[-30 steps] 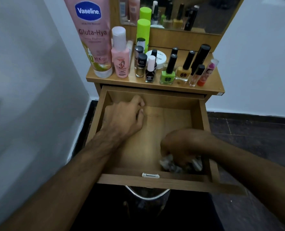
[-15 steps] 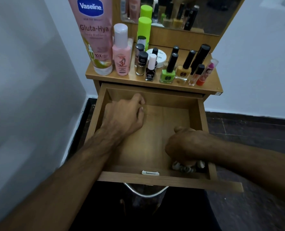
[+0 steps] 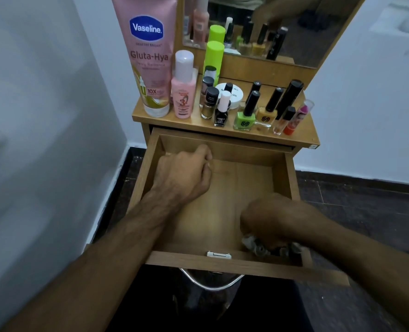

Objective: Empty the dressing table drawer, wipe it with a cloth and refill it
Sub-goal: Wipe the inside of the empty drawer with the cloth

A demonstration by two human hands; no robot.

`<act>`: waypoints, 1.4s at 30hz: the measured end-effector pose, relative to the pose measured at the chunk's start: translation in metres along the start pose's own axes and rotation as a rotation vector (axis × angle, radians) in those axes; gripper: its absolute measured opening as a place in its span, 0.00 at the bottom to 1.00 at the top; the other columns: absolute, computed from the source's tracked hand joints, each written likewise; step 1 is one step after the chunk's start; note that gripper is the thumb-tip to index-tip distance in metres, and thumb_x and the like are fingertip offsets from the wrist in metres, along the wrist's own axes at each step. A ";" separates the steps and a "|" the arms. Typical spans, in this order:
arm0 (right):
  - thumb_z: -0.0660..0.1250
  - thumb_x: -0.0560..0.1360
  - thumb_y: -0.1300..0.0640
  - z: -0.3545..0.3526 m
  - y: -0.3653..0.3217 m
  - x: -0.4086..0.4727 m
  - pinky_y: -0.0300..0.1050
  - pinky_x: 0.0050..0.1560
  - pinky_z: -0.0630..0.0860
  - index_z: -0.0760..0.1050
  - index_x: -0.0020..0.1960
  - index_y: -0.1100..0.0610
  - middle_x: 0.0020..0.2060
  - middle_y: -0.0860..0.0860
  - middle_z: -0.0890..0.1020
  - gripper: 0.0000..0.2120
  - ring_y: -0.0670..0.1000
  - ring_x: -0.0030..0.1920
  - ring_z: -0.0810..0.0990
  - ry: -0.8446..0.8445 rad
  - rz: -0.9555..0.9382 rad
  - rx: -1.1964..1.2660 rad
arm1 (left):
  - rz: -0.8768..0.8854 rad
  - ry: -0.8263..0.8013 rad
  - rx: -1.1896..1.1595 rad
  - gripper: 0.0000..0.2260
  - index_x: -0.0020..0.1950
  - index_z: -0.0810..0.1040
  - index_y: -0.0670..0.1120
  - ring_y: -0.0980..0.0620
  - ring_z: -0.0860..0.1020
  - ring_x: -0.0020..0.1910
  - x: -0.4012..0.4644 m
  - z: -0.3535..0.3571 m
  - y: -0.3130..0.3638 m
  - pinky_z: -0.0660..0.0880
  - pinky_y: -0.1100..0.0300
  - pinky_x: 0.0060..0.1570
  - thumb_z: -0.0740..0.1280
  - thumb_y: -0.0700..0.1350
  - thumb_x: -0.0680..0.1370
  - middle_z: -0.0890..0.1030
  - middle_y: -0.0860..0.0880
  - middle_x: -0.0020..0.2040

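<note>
The wooden drawer of the dressing table stands pulled out, with nothing on its floor but my hands and a cloth. My right hand grips a crumpled grey cloth and presses it into the drawer's front right corner. My left hand rests inside the drawer at the back left, fingers curled, holding nothing that I can see. On the table top stand a pink Vaseline tube, a small pink bottle, a green spray can and several nail polish bottles.
A mirror rises behind the bottles. A white wall runs close along the left, another stands behind on the right. Dark floor tiles lie to the right. A metal handle hangs under the drawer front.
My right hand has moved the cloth about in the drawer's front right corner, first back, then forward again. My left hand stayed at the back left.
</note>
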State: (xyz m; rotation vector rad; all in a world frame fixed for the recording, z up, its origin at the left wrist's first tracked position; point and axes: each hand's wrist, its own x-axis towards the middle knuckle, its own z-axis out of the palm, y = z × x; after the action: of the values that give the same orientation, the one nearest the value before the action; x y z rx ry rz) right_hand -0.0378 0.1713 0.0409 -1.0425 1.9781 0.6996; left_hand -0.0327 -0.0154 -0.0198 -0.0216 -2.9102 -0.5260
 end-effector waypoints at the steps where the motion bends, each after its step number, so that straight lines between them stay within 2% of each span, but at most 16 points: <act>1: 0.73 0.73 0.59 0.004 -0.002 0.007 0.50 0.47 0.81 0.80 0.61 0.51 0.52 0.52 0.83 0.16 0.55 0.51 0.81 0.057 -0.018 0.054 | -0.005 0.003 0.001 0.07 0.58 0.72 0.55 0.51 0.79 0.37 0.000 0.000 0.000 0.72 0.56 0.40 0.60 0.53 0.81 0.81 0.54 0.38; 5: 0.72 0.76 0.52 0.011 -0.002 0.017 0.51 0.51 0.80 0.76 0.56 0.48 0.50 0.48 0.83 0.10 0.52 0.50 0.82 0.502 0.109 0.688 | -0.040 0.032 -0.005 0.08 0.58 0.72 0.56 0.49 0.81 0.38 0.000 -0.002 -0.003 0.77 0.52 0.44 0.61 0.53 0.80 0.81 0.53 0.37; 7: 0.70 0.77 0.48 0.010 -0.003 0.014 0.49 0.51 0.79 0.73 0.64 0.47 0.55 0.49 0.81 0.16 0.52 0.52 0.81 0.729 0.340 0.620 | -0.050 0.031 -0.006 0.08 0.59 0.73 0.55 0.51 0.80 0.37 0.001 -0.003 -0.001 0.77 0.54 0.42 0.62 0.52 0.80 0.80 0.55 0.38; 9: 0.71 0.77 0.45 0.007 0.002 0.013 0.50 0.50 0.78 0.71 0.66 0.49 0.58 0.50 0.78 0.21 0.53 0.53 0.80 0.833 0.561 0.431 | -0.053 0.047 -0.014 0.09 0.59 0.73 0.54 0.53 0.79 0.38 0.002 -0.004 -0.002 0.76 0.56 0.41 0.62 0.52 0.80 0.80 0.56 0.40; 12: 0.67 0.81 0.50 -0.001 0.010 0.027 0.48 0.47 0.75 0.74 0.65 0.56 0.58 0.55 0.78 0.16 0.54 0.53 0.79 0.639 0.692 0.395 | -0.055 0.059 -0.038 0.08 0.59 0.74 0.53 0.54 0.79 0.39 0.001 -0.005 -0.002 0.77 0.56 0.42 0.63 0.51 0.80 0.80 0.56 0.43; 14: 0.63 0.83 0.54 -0.005 0.007 0.041 0.47 0.46 0.78 0.76 0.63 0.58 0.56 0.56 0.79 0.12 0.55 0.51 0.81 0.546 0.651 0.408 | -0.068 0.082 -0.043 0.08 0.58 0.75 0.52 0.54 0.79 0.39 0.000 -0.006 -0.004 0.76 0.55 0.46 0.63 0.50 0.80 0.81 0.56 0.42; 17: 0.65 0.81 0.56 -0.016 -0.007 0.057 0.50 0.46 0.77 0.78 0.62 0.56 0.57 0.57 0.79 0.11 0.59 0.54 0.81 0.636 0.438 0.426 | -0.073 0.155 0.023 0.07 0.56 0.76 0.53 0.53 0.80 0.42 -0.001 -0.010 -0.004 0.66 0.52 0.56 0.64 0.50 0.78 0.82 0.55 0.43; 19: 0.68 0.77 0.56 -0.018 -0.016 0.060 0.52 0.51 0.80 0.78 0.59 0.52 0.55 0.54 0.80 0.11 0.59 0.54 0.82 0.707 0.288 0.572 | -0.099 0.193 0.020 0.07 0.54 0.77 0.53 0.53 0.79 0.42 -0.002 -0.014 -0.004 0.61 0.52 0.56 0.65 0.50 0.77 0.82 0.56 0.42; 20: 0.68 0.77 0.56 -0.016 -0.015 0.058 0.53 0.51 0.81 0.78 0.57 0.51 0.53 0.53 0.80 0.09 0.58 0.52 0.82 0.761 0.313 0.648 | -0.118 0.213 0.000 0.07 0.54 0.78 0.53 0.53 0.79 0.43 -0.002 -0.016 -0.004 0.61 0.52 0.55 0.65 0.49 0.77 0.82 0.56 0.43; 23: 0.68 0.78 0.52 -0.003 0.009 0.047 0.51 0.48 0.80 0.79 0.55 0.53 0.52 0.52 0.79 0.07 0.54 0.49 0.79 0.918 0.640 0.739 | -0.186 0.242 -0.014 0.10 0.56 0.79 0.53 0.52 0.79 0.51 -0.002 -0.030 -0.009 0.63 0.49 0.60 0.66 0.50 0.76 0.82 0.54 0.50; 26: 0.69 0.78 0.49 0.009 0.021 0.045 0.53 0.55 0.77 0.77 0.60 0.54 0.59 0.55 0.77 0.14 0.55 0.57 0.76 0.700 0.746 0.689 | -0.310 0.230 0.047 0.14 0.62 0.79 0.52 0.48 0.78 0.59 -0.008 -0.048 -0.019 0.64 0.46 0.64 0.66 0.53 0.78 0.80 0.49 0.60; 29: 0.64 0.81 0.53 0.001 0.003 0.060 0.54 0.59 0.76 0.73 0.67 0.54 0.66 0.55 0.73 0.15 0.57 0.64 0.73 0.669 0.602 0.727 | -0.434 0.197 0.057 0.14 0.63 0.80 0.51 0.45 0.77 0.57 -0.020 -0.052 -0.031 0.65 0.46 0.62 0.64 0.51 0.79 0.80 0.47 0.59; 32: 0.67 0.76 0.58 -0.016 -0.020 0.074 0.52 0.66 0.75 0.73 0.71 0.51 0.69 0.52 0.76 0.23 0.56 0.68 0.73 0.758 0.297 0.636 | -0.461 0.171 0.000 0.12 0.61 0.82 0.51 0.46 0.78 0.55 -0.024 -0.045 -0.038 0.64 0.48 0.62 0.64 0.46 0.80 0.81 0.48 0.59; 34: 0.68 0.75 0.56 -0.025 -0.025 0.072 0.51 0.60 0.78 0.75 0.68 0.49 0.63 0.51 0.80 0.21 0.56 0.63 0.77 0.777 0.301 0.640 | -0.503 0.212 -0.035 0.13 0.61 0.82 0.52 0.46 0.80 0.53 -0.023 -0.044 -0.043 0.64 0.49 0.62 0.64 0.44 0.79 0.81 0.48 0.60; 38: 0.65 0.80 0.55 -0.039 -0.013 0.068 0.50 0.51 0.78 0.77 0.58 0.55 0.55 0.54 0.82 0.08 0.57 0.54 0.81 0.786 0.554 0.692 | -0.564 0.200 -0.053 0.12 0.56 0.84 0.51 0.46 0.81 0.45 -0.022 -0.045 -0.048 0.68 0.50 0.61 0.61 0.45 0.80 0.85 0.49 0.52; 42: 0.67 0.77 0.57 -0.064 -0.044 0.090 0.46 0.46 0.75 0.79 0.58 0.53 0.53 0.55 0.84 0.10 0.58 0.53 0.83 0.786 0.377 0.759 | -0.563 0.179 -0.090 0.13 0.57 0.85 0.50 0.45 0.81 0.46 -0.024 -0.046 -0.049 0.74 0.48 0.61 0.61 0.45 0.80 0.85 0.48 0.52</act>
State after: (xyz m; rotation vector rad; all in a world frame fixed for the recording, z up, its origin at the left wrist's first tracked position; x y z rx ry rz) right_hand -0.0572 0.0628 -0.0037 -0.4857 2.8041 -0.3814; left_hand -0.0028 -0.0765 0.0010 0.8048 -2.6879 -0.6960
